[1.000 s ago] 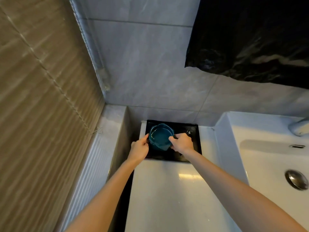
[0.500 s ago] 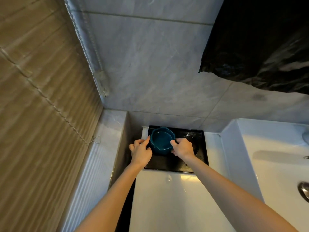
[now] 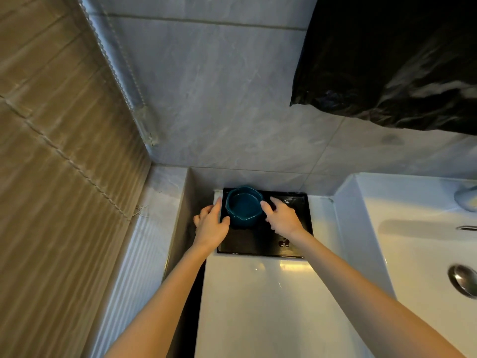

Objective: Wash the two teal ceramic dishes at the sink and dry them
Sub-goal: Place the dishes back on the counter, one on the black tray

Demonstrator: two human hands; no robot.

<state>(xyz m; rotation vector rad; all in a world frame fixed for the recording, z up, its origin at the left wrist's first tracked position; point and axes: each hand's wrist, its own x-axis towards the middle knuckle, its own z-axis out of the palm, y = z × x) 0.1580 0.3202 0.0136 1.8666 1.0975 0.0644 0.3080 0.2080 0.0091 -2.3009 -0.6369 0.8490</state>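
Far left: a brown slatted blind [image 3: 51, 151] fills the side of the view, and a thin cord [image 3: 77, 166] runs diagonally down across it. Below it lies a white ribbed ledge [image 3: 144, 254]. A grey tiled wall [image 3: 219, 99] stands behind.

Left hand [image 3: 210, 226]: it sits at the left edge of the black tray [image 3: 258, 241]. The fingers are extended and loosely spread, pointing away from the person. The thumb reaches toward the lower left side of the teal dishes [image 3: 244, 210]. The fingers are not wrapped round anything. Whether the thumb tip touches the dish wall cannot be told.

Teal dishes: they stand upright on the far left corner of the tray, close to the wall. They appear to be one nested inside the other, though this cannot be confirmed. The inside is a darker blue-green.

Right hand [image 3: 282, 219]: it is over the tray, just right of the dishes. The fingers are straight and relaxed, with one fingertip at the right rim of the dishes. It grips nothing.

The tray rests at the back of a white counter [image 3: 258, 306]. A few dark glossy spots show on the tray near the right wrist.

Upper right: a black plastic sheet [image 3: 387, 60] hangs against the wall.

Far right: a white sink [image 3: 413, 254] adjoins the counter, with a metal drain plug [image 3: 463, 280] in its basin. The dishes are well apart from the sink.
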